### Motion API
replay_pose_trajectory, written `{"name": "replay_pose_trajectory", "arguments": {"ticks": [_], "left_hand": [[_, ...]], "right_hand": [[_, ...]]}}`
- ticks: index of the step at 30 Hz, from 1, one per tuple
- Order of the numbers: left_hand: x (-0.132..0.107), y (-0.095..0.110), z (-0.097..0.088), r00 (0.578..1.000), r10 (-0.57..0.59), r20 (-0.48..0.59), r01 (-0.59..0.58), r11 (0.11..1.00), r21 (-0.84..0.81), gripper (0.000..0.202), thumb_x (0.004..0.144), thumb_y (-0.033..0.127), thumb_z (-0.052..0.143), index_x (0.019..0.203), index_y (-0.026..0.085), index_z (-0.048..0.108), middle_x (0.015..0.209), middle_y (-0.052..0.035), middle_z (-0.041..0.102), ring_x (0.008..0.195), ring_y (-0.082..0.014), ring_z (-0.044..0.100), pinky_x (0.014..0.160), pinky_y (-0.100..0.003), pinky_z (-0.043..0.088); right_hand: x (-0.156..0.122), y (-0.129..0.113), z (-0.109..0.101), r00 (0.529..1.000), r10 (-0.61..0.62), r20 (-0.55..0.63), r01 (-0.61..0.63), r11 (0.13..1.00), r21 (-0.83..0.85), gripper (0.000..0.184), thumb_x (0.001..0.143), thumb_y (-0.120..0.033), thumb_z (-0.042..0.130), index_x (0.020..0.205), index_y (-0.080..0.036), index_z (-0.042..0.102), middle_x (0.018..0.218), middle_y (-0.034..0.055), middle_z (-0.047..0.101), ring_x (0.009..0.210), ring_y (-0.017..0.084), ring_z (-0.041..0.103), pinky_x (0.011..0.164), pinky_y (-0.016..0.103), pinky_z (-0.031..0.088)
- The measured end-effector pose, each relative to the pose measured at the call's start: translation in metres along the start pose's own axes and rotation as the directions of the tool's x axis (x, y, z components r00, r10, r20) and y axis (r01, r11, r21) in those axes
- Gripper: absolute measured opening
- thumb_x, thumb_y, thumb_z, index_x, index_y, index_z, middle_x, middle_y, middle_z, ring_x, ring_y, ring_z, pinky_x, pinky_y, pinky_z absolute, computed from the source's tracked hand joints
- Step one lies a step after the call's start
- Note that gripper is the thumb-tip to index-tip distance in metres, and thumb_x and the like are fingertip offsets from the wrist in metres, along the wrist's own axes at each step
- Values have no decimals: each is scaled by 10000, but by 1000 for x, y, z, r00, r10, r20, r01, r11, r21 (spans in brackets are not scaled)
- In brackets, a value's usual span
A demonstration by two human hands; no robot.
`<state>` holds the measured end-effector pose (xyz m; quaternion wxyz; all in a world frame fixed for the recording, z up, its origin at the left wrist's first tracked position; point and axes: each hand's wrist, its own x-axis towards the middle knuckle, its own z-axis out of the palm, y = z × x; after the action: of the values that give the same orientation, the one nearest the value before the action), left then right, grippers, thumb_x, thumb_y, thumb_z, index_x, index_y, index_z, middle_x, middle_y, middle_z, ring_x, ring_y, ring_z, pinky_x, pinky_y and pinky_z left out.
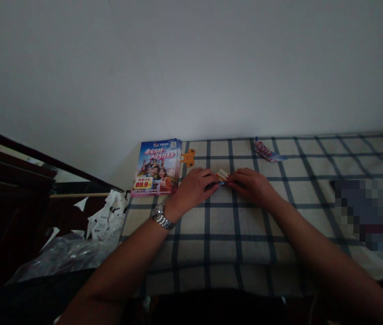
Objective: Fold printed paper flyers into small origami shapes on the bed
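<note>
Pinched in the grip of the left hand (pixel 196 186) and right hand (pixel 253 185), a small paper piece (pixel 223 174) could tear or crease askew if tugged unevenly.

Torn white paper (pixel 106 217) and clear plastic (pixel 66 253) lie left of the checked cloth (pixel 220 225) and its orange bear (pixel 188 158).

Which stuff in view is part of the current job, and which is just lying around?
Part of the job:
small paper piece, held by left hand and right hand
flyer stack, probably

Apparently lying around:
orange bear shape
crumpled printed paper, role unclear
white scraps and clear plastic at left
</note>
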<state>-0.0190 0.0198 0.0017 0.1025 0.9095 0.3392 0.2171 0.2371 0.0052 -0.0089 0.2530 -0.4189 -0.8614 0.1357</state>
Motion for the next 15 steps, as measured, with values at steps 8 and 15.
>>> {"name": "replay_pose_trajectory", "arguments": {"ticks": [8,15], "left_hand": [[-1,-1,0,998,-67,10,67,997,-27,182,1039,333,610,1137,232,725,1052,-44,729,988,-213,653,911,-382,491],[1,1,4,979,-205,-18,202,975,-97,156,1012,306,660,1147,239,697,997,-19,740,947,-209,677,878,-368,500]], "right_hand": [[3,-2,0,996,92,3,-92,996,17,136,1027,-304,613,1016,-238,731,967,63,747,898,243,700,786,359,515],[6,-5,6,977,203,-63,-196,974,111,106,1001,-300,662,1065,-242,724,1017,46,751,920,229,703,812,349,523]]}}
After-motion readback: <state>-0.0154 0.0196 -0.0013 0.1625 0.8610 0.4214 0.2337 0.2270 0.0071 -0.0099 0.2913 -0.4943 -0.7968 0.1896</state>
